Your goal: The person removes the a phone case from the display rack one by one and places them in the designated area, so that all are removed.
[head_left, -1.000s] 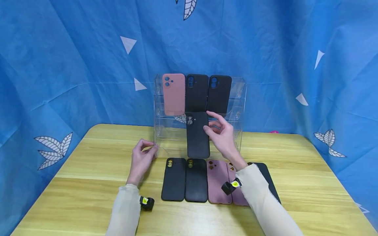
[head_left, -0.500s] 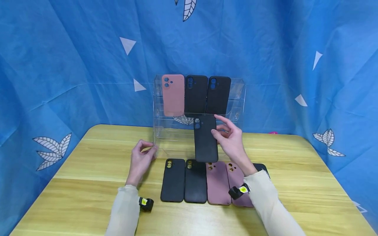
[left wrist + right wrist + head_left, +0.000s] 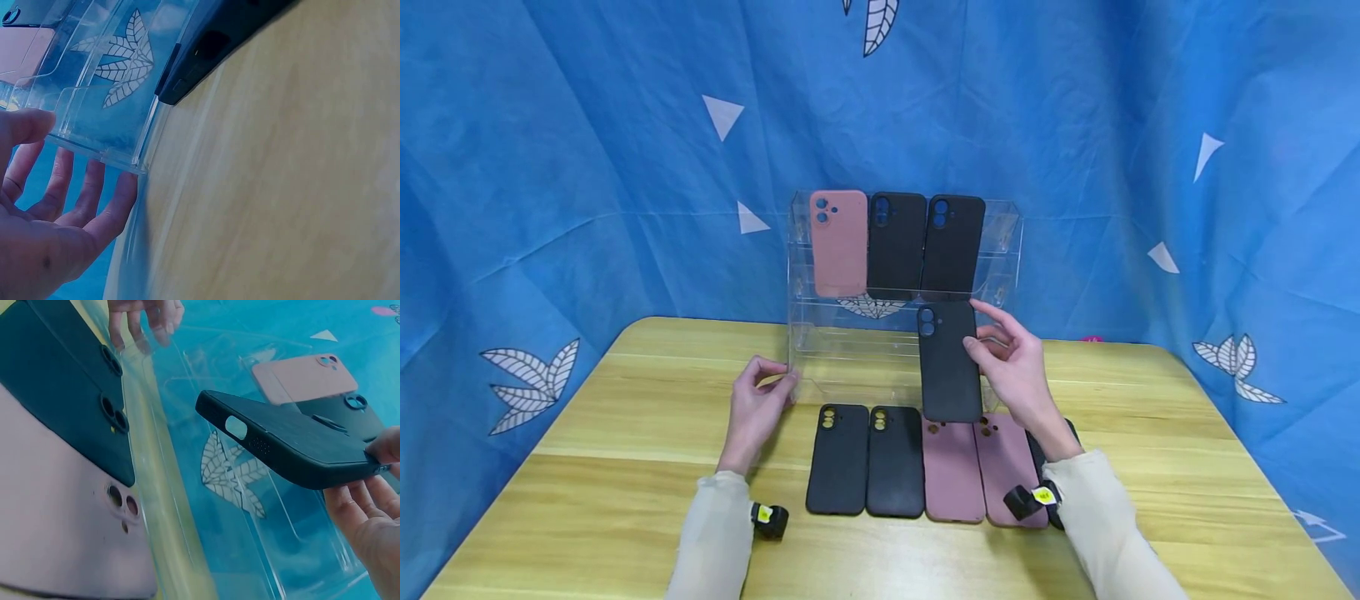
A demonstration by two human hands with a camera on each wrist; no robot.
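My right hand (image 3: 1017, 367) pinches a black phone case (image 3: 951, 375) by its right edge, thumb on the back face and fingers behind. The case is held upright in front of the clear acrylic rack (image 3: 850, 367), below its top tier. In the right wrist view the held case (image 3: 287, 437) shows its bottom edge with a port cutout. My left hand (image 3: 758, 408) grips the rack's left side near its base; in the left wrist view the thumb (image 3: 31, 125) lies over the rim. A pink case (image 3: 839, 246) and two black cases, one at the right end (image 3: 953, 246), stand in the top tier.
Along the rack's front lies a row of cases on the wooden table (image 3: 625, 433): two black, with one at the left (image 3: 837, 458), two mauve, with one in the middle (image 3: 953, 475), and a dark one partly under my right wrist. A blue curtain (image 3: 625, 167) hangs behind.
My right hand has carried the black case to the right and slightly down, from the rack's middle toward its right side. My left hand stays on the rack's side.
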